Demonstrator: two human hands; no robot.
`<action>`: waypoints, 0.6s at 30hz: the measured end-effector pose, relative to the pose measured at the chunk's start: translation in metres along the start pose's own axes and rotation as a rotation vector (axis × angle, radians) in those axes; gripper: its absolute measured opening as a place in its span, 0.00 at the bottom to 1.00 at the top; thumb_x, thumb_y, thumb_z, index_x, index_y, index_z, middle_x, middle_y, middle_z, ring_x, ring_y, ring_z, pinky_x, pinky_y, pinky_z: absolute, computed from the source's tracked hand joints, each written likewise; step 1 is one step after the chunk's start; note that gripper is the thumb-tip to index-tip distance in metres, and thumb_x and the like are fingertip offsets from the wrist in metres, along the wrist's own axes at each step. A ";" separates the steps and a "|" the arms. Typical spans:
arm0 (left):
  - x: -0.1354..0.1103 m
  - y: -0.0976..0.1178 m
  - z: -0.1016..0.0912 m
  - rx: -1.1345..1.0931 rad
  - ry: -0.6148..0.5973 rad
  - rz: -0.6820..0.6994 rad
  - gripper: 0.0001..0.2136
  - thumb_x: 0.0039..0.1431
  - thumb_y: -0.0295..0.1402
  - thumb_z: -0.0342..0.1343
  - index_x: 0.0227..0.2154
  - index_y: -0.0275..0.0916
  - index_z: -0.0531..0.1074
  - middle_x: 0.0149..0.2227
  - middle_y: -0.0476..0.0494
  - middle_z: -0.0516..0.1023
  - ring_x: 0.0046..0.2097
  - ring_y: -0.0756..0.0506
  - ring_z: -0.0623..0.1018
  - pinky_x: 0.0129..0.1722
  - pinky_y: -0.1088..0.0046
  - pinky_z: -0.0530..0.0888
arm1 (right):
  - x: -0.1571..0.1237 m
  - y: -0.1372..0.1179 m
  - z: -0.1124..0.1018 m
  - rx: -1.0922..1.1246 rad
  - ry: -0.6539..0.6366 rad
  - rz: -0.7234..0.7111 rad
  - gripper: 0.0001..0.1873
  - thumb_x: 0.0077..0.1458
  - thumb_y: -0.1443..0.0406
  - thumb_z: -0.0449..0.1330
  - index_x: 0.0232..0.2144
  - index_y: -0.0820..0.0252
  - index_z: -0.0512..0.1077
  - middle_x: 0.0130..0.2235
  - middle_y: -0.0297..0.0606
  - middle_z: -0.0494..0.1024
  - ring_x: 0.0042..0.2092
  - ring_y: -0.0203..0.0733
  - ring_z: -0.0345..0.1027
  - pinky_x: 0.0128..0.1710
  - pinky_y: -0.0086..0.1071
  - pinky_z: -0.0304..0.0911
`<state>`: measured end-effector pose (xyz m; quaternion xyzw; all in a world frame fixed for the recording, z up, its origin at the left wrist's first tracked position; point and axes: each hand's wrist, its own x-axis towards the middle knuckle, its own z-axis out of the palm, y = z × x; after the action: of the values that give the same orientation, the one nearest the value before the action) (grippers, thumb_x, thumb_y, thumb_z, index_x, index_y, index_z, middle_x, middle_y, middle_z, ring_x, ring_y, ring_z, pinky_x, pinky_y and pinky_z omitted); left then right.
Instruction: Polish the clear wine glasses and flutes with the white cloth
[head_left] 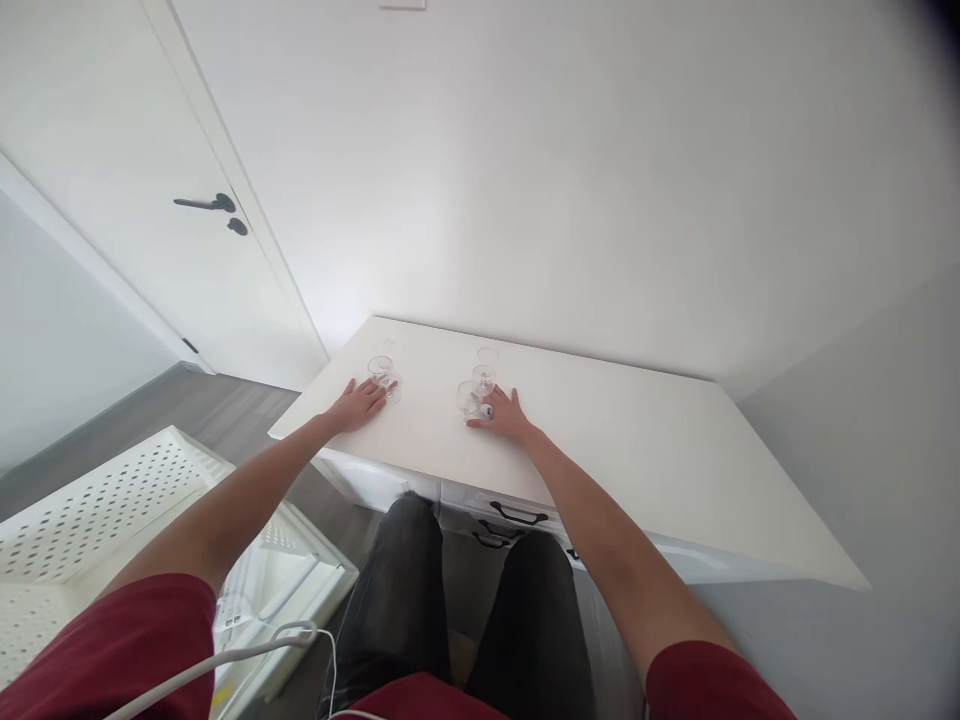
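My left hand (361, 404) rests flat on the white tabletop (600, 440), fingers stretched out. Its fingertips reach the lower part of a clear stemmed glass (380, 366), which stands upright near the table's left end. To the right, my right hand (505, 414) lies with fingers and thumb spread beside two clear glasses. One glass (468, 398) is nearer the front, the other glass (484, 376) just behind it. A small white thing (487, 411) with a dark spot shows between thumb and fingers; its kind is unclear. Whether the fingers touch these glasses is hard to tell.
A white wall stands behind the table, with a white door and dark handle (206, 203) at the left. Drawers with black handles (519, 515) are under the tabletop, before my knees. A white perforated cart (180, 460) stands at lower left, with a white cable (225, 660) across it.
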<state>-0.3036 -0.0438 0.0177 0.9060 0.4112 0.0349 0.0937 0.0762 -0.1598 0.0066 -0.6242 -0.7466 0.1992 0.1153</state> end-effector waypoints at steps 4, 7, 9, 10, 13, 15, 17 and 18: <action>-0.006 -0.018 -0.001 -0.011 0.023 -0.011 0.25 0.73 0.43 0.45 0.69 0.46 0.54 0.69 0.39 0.55 0.70 0.35 0.52 0.67 0.40 0.41 | 0.022 -0.020 0.009 -0.010 -0.010 -0.026 0.36 0.61 0.44 0.58 0.63 0.58 0.65 0.71 0.42 0.47 0.72 0.58 0.28 0.67 0.59 0.15; -0.006 -0.024 0.004 -0.015 0.063 -0.040 0.25 0.73 0.42 0.47 0.69 0.45 0.55 0.69 0.39 0.54 0.70 0.35 0.51 0.67 0.40 0.42 | 0.039 -0.036 0.016 -0.013 -0.016 -0.041 0.38 0.59 0.41 0.58 0.62 0.57 0.65 0.72 0.41 0.45 0.72 0.58 0.26 0.66 0.59 0.13; -0.005 -0.026 0.007 -0.017 0.088 -0.063 0.26 0.72 0.42 0.49 0.69 0.44 0.56 0.69 0.38 0.53 0.70 0.34 0.51 0.67 0.40 0.43 | 0.051 -0.047 0.020 -0.013 -0.020 -0.049 0.39 0.58 0.38 0.57 0.62 0.54 0.66 0.72 0.40 0.45 0.72 0.57 0.25 0.66 0.60 0.12; -0.004 -0.027 0.009 -0.018 0.097 -0.072 0.26 0.71 0.42 0.50 0.68 0.44 0.56 0.69 0.38 0.53 0.70 0.34 0.52 0.67 0.40 0.44 | 0.056 -0.052 0.022 -0.012 -0.023 -0.052 0.39 0.57 0.37 0.56 0.61 0.53 0.67 0.72 0.39 0.45 0.73 0.57 0.25 0.66 0.60 0.12; -0.003 -0.029 0.010 -0.022 0.110 -0.083 0.26 0.70 0.41 0.52 0.68 0.43 0.58 0.69 0.38 0.53 0.70 0.34 0.53 0.67 0.41 0.45 | 0.072 -0.068 0.027 -0.009 -0.031 -0.059 0.40 0.55 0.35 0.55 0.58 0.52 0.69 0.72 0.37 0.43 0.73 0.56 0.25 0.65 0.60 0.11; -0.003 -0.031 0.010 -0.026 0.115 -0.086 0.26 0.70 0.40 0.53 0.67 0.43 0.58 0.69 0.37 0.54 0.69 0.34 0.54 0.67 0.41 0.45 | 0.080 -0.077 0.030 -0.007 -0.034 -0.067 0.40 0.56 0.36 0.56 0.59 0.54 0.69 0.72 0.38 0.42 0.73 0.57 0.24 0.65 0.60 0.11; -0.002 -0.032 0.011 -0.031 0.118 -0.091 0.25 0.70 0.40 0.53 0.66 0.42 0.60 0.68 0.37 0.54 0.69 0.34 0.55 0.67 0.41 0.46 | 0.088 -0.086 0.032 -0.005 -0.036 -0.076 0.39 0.57 0.38 0.57 0.60 0.56 0.67 0.72 0.40 0.41 0.73 0.58 0.23 0.65 0.60 0.12; -0.002 -0.033 0.011 -0.034 0.121 -0.095 0.24 0.70 0.40 0.54 0.66 0.42 0.61 0.68 0.37 0.55 0.69 0.34 0.55 0.67 0.41 0.47 | 0.091 -0.090 0.034 -0.005 -0.038 -0.081 0.39 0.58 0.40 0.58 0.61 0.57 0.66 0.72 0.41 0.41 0.72 0.58 0.23 0.66 0.60 0.12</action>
<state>-0.3276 -0.0255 -0.0001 0.8800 0.4579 0.0921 0.0857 -0.0354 -0.0886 0.0092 -0.5897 -0.7739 0.2042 0.1077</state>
